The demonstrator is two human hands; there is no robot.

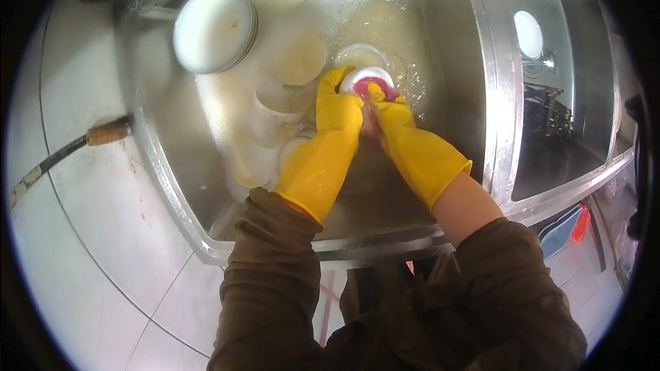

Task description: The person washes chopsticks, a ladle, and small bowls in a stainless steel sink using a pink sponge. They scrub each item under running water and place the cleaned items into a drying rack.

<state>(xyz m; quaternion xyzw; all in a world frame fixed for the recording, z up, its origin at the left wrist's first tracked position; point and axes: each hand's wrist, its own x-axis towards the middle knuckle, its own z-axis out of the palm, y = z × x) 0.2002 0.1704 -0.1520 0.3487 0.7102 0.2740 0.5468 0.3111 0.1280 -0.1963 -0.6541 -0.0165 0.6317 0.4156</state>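
Both my hands wear yellow rubber gloves and meet over the soapy water of a metal sink. My left hand is closed round the side of a small white bowl, which is tilted toward me. Pressed into the bowl is a pink cloth, bunched up in the closed fingers of my right hand. Part of the cloth hangs down between the gloves. Just beyond the bowl, a round dish shows under the water. The gloves hide most of the bowl's outside.
A stack of white plates rises from the foam at the far left. Several dishes lie sunken left of my hands. The right-hand basin holds a white round thing and a black rack. A wooden-handled tool lies left of the sink.
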